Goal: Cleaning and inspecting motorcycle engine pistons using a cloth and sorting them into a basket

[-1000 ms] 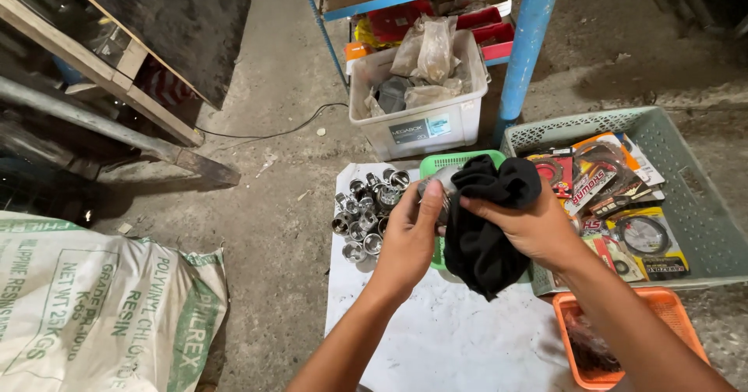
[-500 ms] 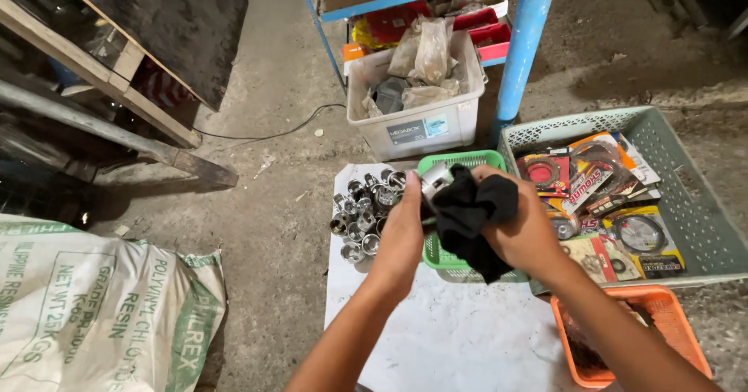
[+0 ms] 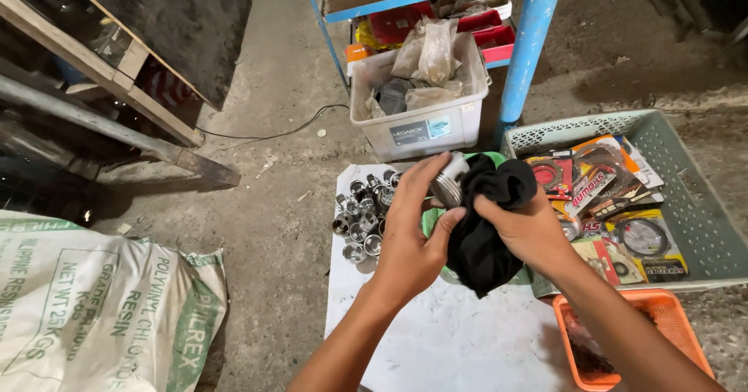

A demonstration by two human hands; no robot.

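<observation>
Black cloth (image 3: 487, 228) is hanging bunched from the right hand (image 3: 530, 232), whose fingers are closing on its upper folds while the loose end is drooping over a green basket (image 3: 431, 222) beneath. The left hand (image 3: 411, 240) is gripping a ribbed metal cylinder (image 3: 449, 183), probably a piston, though the cloth is covering much of it; thumb and fingers are wrapping round its near side, and the cloth is pressing against its far side. Both hands are working close together above a white sheet (image 3: 436, 337) that is lying on the concrete floor (image 3: 273, 228).

Just left of the hands, a cluster of small shiny metal parts (image 3: 362, 217) is sitting on the sheet's upper corner. Behind the hands, a white plastic tub (image 3: 425, 123) is holding clear bags of parts and is standing beside the blue post (image 3: 530, 45) of a shelf rack. To the right, a pale green crate (image 3: 678, 181) is holding flat packets of gaskets and rings. An orange basket (image 3: 654, 310) is standing in the lower right, partly hidden under the right forearm. A printed woven sack (image 3: 101, 306) is lying at lower left, well apart from the work, and wooden beams (image 3: 117, 72) are leaning at upper left.
</observation>
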